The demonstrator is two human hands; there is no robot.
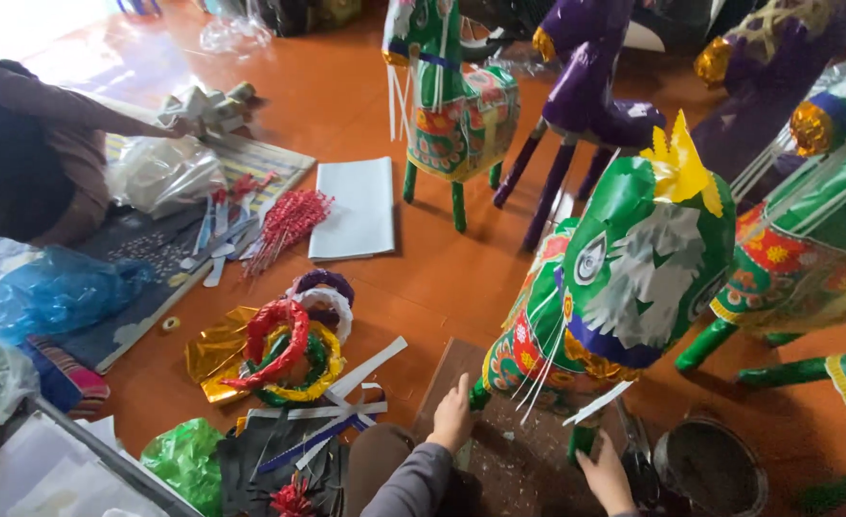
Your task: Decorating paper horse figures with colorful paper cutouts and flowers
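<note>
A green paper horse figure [624, 278] with a yellow crest, white mane and painted eye stands on a dark brown board [518, 460] in front of me. My left hand [451, 416] rests on the board beside the figure's front left leg [480, 393]. My right hand [603, 471] touches the foot of the other front leg [584, 438], fingers curled near it. A white paper strip [597, 404] hangs from the figure's chest above that hand.
More paper horses stand behind: green [456, 115], purple [586, 86], another green at the right [806, 249]. A dark round tin [710, 469] sits right of my hand. Coloured paper rings [293, 349], white sheets [354, 206], red sprigs [289, 225] and plastic bags lie left. Another person [30, 144] sits far left.
</note>
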